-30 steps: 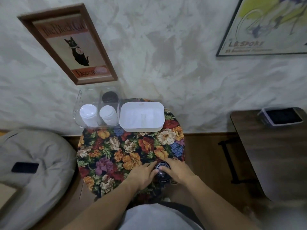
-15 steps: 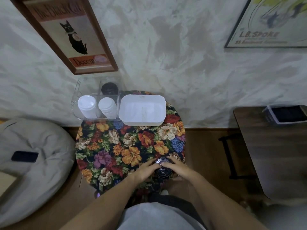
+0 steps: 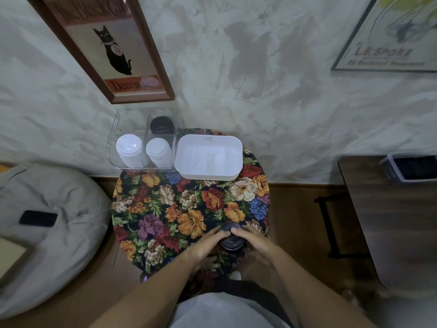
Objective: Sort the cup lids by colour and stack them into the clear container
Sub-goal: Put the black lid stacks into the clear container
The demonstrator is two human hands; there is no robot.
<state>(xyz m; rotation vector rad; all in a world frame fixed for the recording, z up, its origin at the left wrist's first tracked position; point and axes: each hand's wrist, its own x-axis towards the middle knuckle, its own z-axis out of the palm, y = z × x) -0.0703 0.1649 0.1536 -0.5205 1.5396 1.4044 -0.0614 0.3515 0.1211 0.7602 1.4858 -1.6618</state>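
Upright black lid stack, round glossy plastic, axis vertical, on floral-cloth bench; left hand and right hand grip curled round it.

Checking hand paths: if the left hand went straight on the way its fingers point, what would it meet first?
The black lids; fingers of the left hand seem to touch that stack now. Just beyond it is the right hand, holding the other side.

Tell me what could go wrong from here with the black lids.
The black lid stack, gripped between left hand and right hand, sits near the front edge of the table and may topple off. Its slot in the clear container lies behind a white lid stack; reaching over could knock it.
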